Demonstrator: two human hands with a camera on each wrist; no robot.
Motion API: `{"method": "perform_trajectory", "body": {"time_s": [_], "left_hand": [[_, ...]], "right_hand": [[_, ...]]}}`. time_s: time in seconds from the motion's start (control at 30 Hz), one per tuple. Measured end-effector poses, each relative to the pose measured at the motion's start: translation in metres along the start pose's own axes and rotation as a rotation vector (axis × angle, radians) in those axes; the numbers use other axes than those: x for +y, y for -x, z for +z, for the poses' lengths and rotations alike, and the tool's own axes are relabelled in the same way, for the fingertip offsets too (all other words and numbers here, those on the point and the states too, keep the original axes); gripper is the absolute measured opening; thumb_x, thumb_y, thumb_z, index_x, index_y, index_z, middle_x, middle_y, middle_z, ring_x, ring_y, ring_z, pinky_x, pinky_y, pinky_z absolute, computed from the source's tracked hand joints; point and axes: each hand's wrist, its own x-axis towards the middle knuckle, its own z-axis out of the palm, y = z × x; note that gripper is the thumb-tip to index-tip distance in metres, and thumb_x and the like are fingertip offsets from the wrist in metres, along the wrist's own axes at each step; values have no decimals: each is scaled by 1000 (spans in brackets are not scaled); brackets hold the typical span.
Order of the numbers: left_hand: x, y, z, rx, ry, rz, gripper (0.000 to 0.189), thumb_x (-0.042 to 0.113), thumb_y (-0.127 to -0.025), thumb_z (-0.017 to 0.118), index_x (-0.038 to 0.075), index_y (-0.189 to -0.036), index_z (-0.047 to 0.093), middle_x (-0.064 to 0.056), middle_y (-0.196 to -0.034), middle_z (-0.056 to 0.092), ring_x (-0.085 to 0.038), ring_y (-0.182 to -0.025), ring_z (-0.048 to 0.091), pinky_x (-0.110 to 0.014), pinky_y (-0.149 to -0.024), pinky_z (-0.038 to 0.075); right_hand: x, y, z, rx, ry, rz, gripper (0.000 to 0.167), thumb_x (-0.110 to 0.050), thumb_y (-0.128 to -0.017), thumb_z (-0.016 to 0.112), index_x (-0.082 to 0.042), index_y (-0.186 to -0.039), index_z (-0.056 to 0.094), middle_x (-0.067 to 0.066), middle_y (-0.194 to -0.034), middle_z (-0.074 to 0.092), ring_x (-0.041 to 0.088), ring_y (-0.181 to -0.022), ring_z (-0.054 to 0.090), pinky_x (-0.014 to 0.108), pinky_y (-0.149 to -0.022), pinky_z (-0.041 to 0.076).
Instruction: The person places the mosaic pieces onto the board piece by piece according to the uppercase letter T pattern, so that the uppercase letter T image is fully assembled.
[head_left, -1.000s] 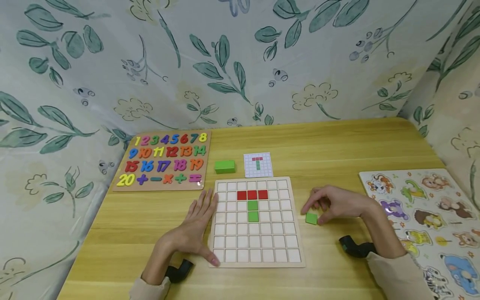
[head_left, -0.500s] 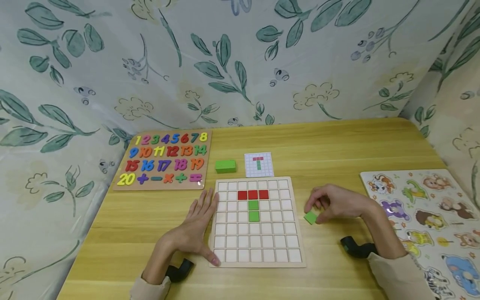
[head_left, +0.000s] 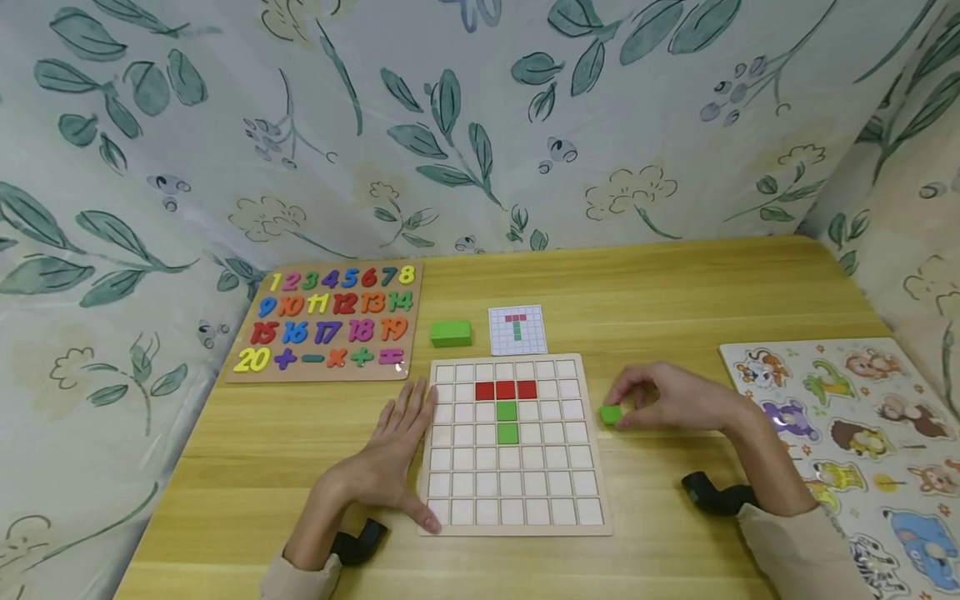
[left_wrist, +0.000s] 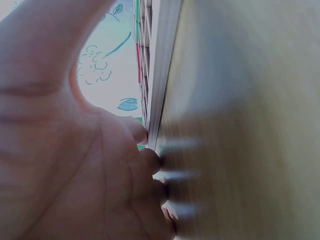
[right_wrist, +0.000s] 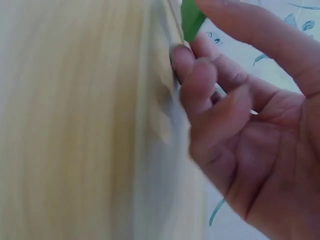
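A wooden grid board (head_left: 517, 528) lies in the middle of the table, with a row of three red tiles (head_left: 506, 390) and two green tiles (head_left: 507, 422) below its centre, forming a T. My left hand (head_left: 384, 454) rests spread along the board's left edge, fingers straight, thumb at the near corner. Just right of the board, my right hand (head_left: 663, 398) pinches a small green tile (head_left: 611, 414) between thumb and index finger. In the right wrist view the green tile (right_wrist: 191, 20) shows at the fingertips, the other fingers curled beneath.
A pattern card (head_left: 517, 330) with a printed T lies beyond the board, beside a green block (head_left: 451, 334). The number board (head_left: 405, 333) is at back left, an animal puzzle board (head_left: 847, 417) at right. Black camera pieces (head_left: 716, 493) sit by the wrists.
The green tile, flat on the table by the right fingers before, is now pinched and tilted, shifted slightly away and toward the board. The left hand stays put.
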Motion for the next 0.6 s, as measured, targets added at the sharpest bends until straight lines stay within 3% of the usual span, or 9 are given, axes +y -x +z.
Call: {"method": "perform_trajectory", "body": {"time_s": [0.13, 0.27, 0.5, 0.6], "left_hand": [[0, 0, 0, 2, 5, 3, 167, 54, -52, 100, 2, -164, -13, -20, -169, -29, -42, -157, -27, -64, -128, -11], [-1, 0, 0, -1, 8, -1, 166, 54, -52, 100, 2, -164, -13, -19, -169, -30, -41, -157, -27, -64, -128, -11], [-2, -1, 2, 0, -3, -5, 167, 57, -52, 99, 4, -164, -12, -19, -169, -28, -40, -157, -27, -63, -128, -9], [-3, -1, 2, 0, -9, -7, 167, 57, -52, 99, 4, -164, -13, -19, -169, -29, -40, -157, -27, -63, -128, -9]], "right_hand": [[-18, -4, 5, 88, -2, 20, 29, -24, -86, 85, -10, -109, 73, 4, -84, 65, 13, -67, 52, 22, -51, 40], [-42, -10, 22, 154, 13, -45, 27, -23, -84, 87, -13, -107, 76, 2, -79, 63, 11, -66, 51, 21, -53, 37], [-74, -27, 76, 156, 34, -184, 21, -17, -82, 88, -14, -101, 81, -5, -95, 74, 5, -64, 50, 19, -58, 42], [-81, -31, 92, 151, 50, -209, 20, -14, -81, 89, -13, -99, 82, -6, -94, 74, 4, -64, 50, 19, -58, 44]]}}
